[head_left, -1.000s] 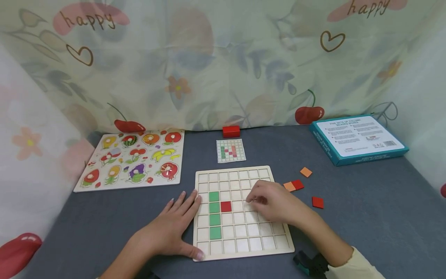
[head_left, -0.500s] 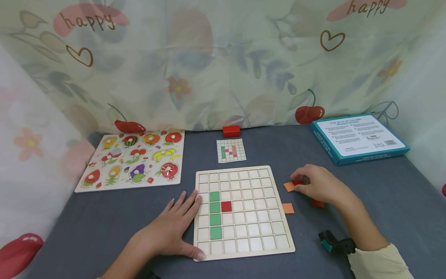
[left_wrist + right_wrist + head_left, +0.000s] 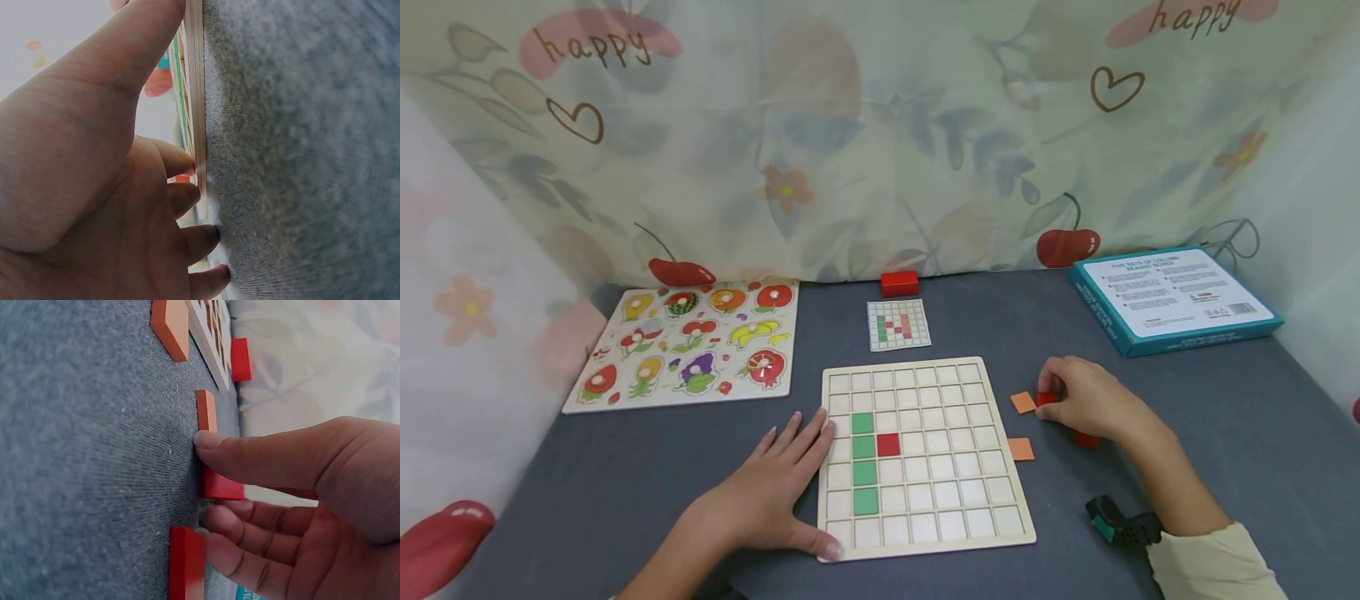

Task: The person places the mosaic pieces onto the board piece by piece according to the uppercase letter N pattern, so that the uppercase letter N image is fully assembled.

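My left hand [image 3: 767,492] lies with fingers spread against the left edge of a wooden grid board [image 3: 925,553], its thumb at the near left corner. Several green tiles [image 3: 864,473] form a column on the board, with a red tile [image 3: 888,445] to their right. Right of the board, my right hand [image 3: 1093,400] pinches another red tile [image 3: 220,486] between thumb and fingers, low over the cloth. An orange tile [image 3: 1022,402] lies just left of it; a second orange tile [image 3: 1021,449] touches the board's right edge. One more red tile [image 3: 1086,439] is partly covered by the hand.
Behind the board lies a small pattern card [image 3: 898,340], with a red block [image 3: 899,284] beyond it. A fruit puzzle board [image 3: 700,396] is at the back left, a teal box [image 3: 1180,300] at the back right. A floral curtain [image 3: 880,167] backs the table.
My right hand has moved right from over the board to the loose tiles and taken hold of a red one, parting it from the orange tile. The left hand stays put.
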{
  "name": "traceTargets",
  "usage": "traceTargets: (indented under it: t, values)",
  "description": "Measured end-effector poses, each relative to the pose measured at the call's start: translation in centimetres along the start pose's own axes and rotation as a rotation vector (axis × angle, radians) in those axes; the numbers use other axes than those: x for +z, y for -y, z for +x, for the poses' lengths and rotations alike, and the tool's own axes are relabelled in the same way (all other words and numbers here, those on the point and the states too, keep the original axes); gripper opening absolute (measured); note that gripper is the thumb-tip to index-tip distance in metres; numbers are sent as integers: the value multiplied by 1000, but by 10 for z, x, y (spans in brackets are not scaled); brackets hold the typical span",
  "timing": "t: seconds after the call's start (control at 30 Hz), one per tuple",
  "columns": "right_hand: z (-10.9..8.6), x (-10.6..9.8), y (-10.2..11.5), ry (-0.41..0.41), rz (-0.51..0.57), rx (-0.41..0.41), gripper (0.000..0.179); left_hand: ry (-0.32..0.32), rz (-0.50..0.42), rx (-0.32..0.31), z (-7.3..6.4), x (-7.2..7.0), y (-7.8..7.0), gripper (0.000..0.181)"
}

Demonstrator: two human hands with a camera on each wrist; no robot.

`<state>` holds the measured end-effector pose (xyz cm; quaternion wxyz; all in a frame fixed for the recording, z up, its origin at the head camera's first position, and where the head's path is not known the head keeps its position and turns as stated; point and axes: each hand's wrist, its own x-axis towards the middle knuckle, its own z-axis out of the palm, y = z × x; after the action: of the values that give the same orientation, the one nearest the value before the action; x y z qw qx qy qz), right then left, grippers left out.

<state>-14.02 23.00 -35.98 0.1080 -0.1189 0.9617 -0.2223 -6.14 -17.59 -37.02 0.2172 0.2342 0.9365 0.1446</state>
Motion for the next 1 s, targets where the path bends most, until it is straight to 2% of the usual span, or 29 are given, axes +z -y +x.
traceTargets:
  t: [0.1, 0.27, 0.57, 0.8, 1.0]
  values:
    - [-1, -1, 0, 1, 35, -9, 22, 1, 4, -8, 0, 0, 0, 132]
    - [-3, -4, -1, 3, 77, -15, 13, -2, 6, -6, 0, 0, 0, 132]
    - [-6, -9, 7, -10, 87, 0, 6, 1, 7, -7, 0, 0, 0, 132]
    - [-9, -6, 26, -18, 132, -102, 7, 8, -7, -18, 0, 0, 0, 132]
    - [-9, 4, 42, 35, 205, -198, 7, 9, -9, -12, 0, 1, 1, 132]
